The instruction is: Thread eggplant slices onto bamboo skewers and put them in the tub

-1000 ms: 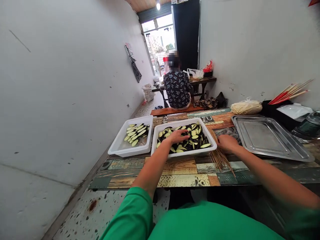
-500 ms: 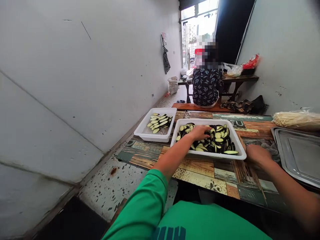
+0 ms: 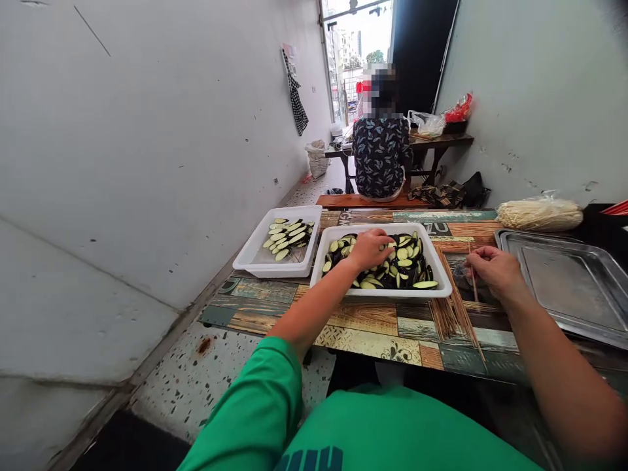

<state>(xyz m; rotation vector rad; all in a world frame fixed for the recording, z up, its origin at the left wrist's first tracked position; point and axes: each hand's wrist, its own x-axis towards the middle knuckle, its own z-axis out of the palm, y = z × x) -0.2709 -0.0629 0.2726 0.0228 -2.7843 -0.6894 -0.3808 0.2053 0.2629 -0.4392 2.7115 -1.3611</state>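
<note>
My left hand is over a white tray heaped with dark-skinned eggplant slices. Its curled fingers close on an eggplant slice among the others; the fingertips are partly hidden. To the right of this tray, my right hand pinches a thin wooden skewer held roughly upright. A bundle of loose skewers lies on the table between the tray and my right hand. A second white tray on the left holds flat rows of eggplant slices, with skewer ends showing.
Metal trays lie at the right, with a bag of pale noodle-like strands behind them. The patterned wooden table has its near edge by my body. Ahead, a person sits on a bench, facing another table.
The view has swung right. My right hand has risen from beside the skewer bundle and now shows a skewer in its fingers. My left hand stays among the eggplant slices.
</note>
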